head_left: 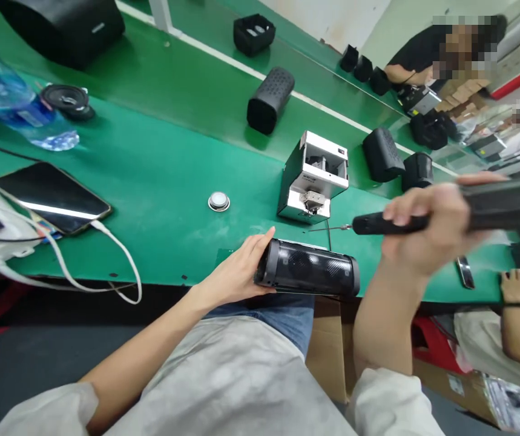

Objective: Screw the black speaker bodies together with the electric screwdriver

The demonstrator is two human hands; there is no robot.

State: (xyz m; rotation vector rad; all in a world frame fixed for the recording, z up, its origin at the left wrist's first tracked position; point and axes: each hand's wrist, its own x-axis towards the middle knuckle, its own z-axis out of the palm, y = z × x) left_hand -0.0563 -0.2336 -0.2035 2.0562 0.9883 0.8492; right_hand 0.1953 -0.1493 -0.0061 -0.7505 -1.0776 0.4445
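Observation:
My left hand (241, 266) grips the left end of a black speaker housing (314, 268), which lies on its side at the table's front edge. In my right hand (427, 227) is a black electric screwdriver (373, 224), fingers wrapped round its body. Its thin bit points left, above the table and apart from the housing. Just beyond the housing stands a white and black screw feeder (315, 175). A small round silver-rimmed part (218, 201) lies on the green table to the left of the feeder.
At left are a phone (53, 197) with a white cable, a plastic bottle (14, 97) and a loose speaker driver (66, 100). Black housings (271, 100) stand along the green conveyor (187, 72) behind. A co-worker's hand (518, 284) is at far right; another person (441, 54) sits across.

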